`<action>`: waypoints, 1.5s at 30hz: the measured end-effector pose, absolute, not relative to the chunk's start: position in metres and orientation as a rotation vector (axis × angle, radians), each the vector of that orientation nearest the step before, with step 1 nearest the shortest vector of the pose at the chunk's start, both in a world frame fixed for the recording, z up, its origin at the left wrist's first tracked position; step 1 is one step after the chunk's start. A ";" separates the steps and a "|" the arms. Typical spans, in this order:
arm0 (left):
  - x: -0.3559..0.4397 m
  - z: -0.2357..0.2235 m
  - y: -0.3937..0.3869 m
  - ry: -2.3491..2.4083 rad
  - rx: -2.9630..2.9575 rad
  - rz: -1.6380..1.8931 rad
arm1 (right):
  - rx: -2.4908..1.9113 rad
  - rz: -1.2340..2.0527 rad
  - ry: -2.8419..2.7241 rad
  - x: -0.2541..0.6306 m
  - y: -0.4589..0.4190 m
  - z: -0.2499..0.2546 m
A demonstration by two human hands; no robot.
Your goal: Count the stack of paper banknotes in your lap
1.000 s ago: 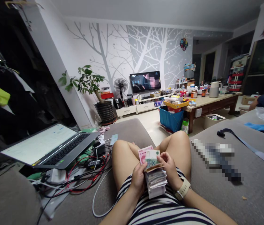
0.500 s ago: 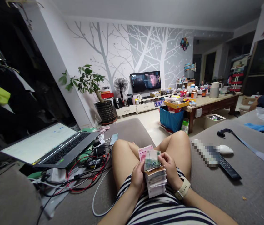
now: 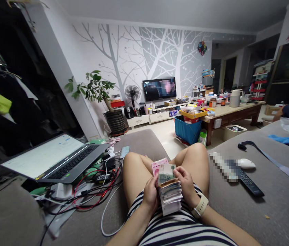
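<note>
A thick stack of banknotes (image 3: 170, 196) rests over my lap, its near part folded down toward the striped clothing. My left hand (image 3: 150, 192) is closed on the stack's left side, thumb on top. Beyond the fold, a pink 100 note (image 3: 157, 166) sticks out at the far left. Partly over it lies a green 50 note (image 3: 167, 172). My right hand (image 3: 184, 179), with a pale watch (image 3: 201, 206) on its wrist, pinches the green note's right edge between thumb and fingers. The lower fingers of both hands are partly hidden.
On the left sits an open laptop (image 3: 67, 160) beside tangled cables (image 3: 95, 186). A phone (image 3: 125, 152) lies near my left knee. To the right are a black remote (image 3: 251, 183), a white mouse (image 3: 247, 164) and a strap (image 3: 270, 159). Ahead stands a cluttered table (image 3: 231, 110).
The green 50 note has bent and slid slightly toward me, more of its near edge now behind the folded notes. My right hand has shifted a little; my left stays put.
</note>
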State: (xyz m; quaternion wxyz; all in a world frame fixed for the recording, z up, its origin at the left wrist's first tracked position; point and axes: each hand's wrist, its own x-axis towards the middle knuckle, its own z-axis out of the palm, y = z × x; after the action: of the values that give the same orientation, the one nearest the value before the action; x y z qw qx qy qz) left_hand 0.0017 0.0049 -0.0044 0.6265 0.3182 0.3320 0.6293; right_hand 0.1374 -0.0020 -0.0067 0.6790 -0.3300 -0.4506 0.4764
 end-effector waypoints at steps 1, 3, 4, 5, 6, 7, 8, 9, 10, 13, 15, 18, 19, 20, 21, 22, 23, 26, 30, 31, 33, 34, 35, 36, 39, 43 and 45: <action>0.001 -0.005 0.005 0.767 0.736 1.449 | -0.742 1.067 -1.013 0.137 -0.002 -0.007; 0.001 -0.005 0.005 0.768 0.739 1.455 | -0.745 1.069 -1.015 0.137 -0.002 -0.007; 0.001 -0.005 0.005 0.767 0.737 1.456 | -0.745 1.072 -1.015 0.137 -0.002 -0.007; 0.002 -0.005 0.005 0.767 0.733 1.454 | -0.744 1.076 -1.015 0.137 -0.002 -0.007; 0.002 -0.004 0.005 0.767 0.730 1.450 | -0.743 1.079 -1.013 0.137 -0.002 -0.007; 0.002 -0.004 0.005 0.769 0.727 1.446 | -0.743 1.079 -1.011 0.137 -0.002 -0.007; 0.002 -0.004 0.005 0.772 0.725 1.442 | -0.743 1.077 -1.009 0.137 -0.002 -0.007; 0.002 -0.004 0.004 0.774 0.726 1.441 | -0.743 1.075 -1.008 0.137 -0.002 -0.007; 0.002 -0.004 0.004 0.777 0.729 1.446 | -0.743 1.075 -1.007 0.137 -0.002 -0.007; 0.002 -0.004 0.003 0.792 0.751 1.461 | -0.749 1.063 -1.007 0.137 -0.002 -0.007; 0.002 -0.004 0.002 0.791 0.761 1.450 | -0.749 1.058 -1.011 0.137 -0.002 -0.008; 0.003 -0.002 0.000 0.756 0.752 1.412 | -0.726 1.085 -1.025 0.137 -0.002 -0.009; 0.004 -0.001 -0.001 0.743 0.748 1.403 | -0.722 1.092 -1.034 0.137 -0.002 -0.009; 0.004 0.000 -0.001 0.732 0.744 1.395 | -0.725 1.094 -1.042 0.137 -0.002 -0.009; 0.004 0.001 -0.002 0.727 0.740 1.390 | -0.737 1.086 -1.048 0.137 -0.002 -0.009; 0.004 0.003 -0.003 0.726 0.735 1.384 | -0.754 1.072 -1.053 0.137 -0.002 -0.009; 0.004 0.004 -0.003 0.729 0.731 1.374 | -0.773 1.057 -1.054 0.137 -0.002 -0.009; 0.004 0.006 -0.006 0.730 0.728 1.335 | -0.814 1.005 -1.047 0.138 0.000 -0.009; 0.005 0.009 -0.009 0.722 0.741 1.297 | -0.804 1.019 -1.039 0.138 0.003 -0.013; 0.005 0.009 -0.009 0.723 0.750 1.292 | -0.794 1.033 -1.038 0.138 0.003 -0.014; 0.006 0.008 -0.009 0.726 0.766 1.286 | -0.778 1.053 -1.036 0.138 0.004 -0.015; 0.006 0.007 -0.008 0.728 0.768 1.289 | -0.776 1.056 -1.035 0.137 0.004 -0.015; 0.005 0.006 -0.007 0.734 0.764 1.297 | -0.777 1.056 -1.033 0.137 0.004 -0.016; 0.005 0.005 -0.006 0.743 0.755 1.311 | -0.780 1.054 -1.030 0.137 0.003 -0.016; 0.004 0.001 -0.003 0.767 0.728 1.377 | -0.783 1.050 -1.024 0.137 0.002 -0.015; 0.003 -0.004 0.000 0.773 0.717 1.424 | -0.762 1.047 -1.031 0.137 0.000 -0.012; 0.003 -0.005 0.001 0.770 0.700 1.424 | -0.757 1.045 -1.033 0.137 -0.002 -0.010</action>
State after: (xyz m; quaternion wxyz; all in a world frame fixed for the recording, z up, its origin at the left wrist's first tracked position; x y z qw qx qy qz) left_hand 0.0026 0.0014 -0.0054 0.6358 0.3062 0.3371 0.6232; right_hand 0.1368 -0.0017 -0.0103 0.6776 -0.3367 -0.4596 0.4651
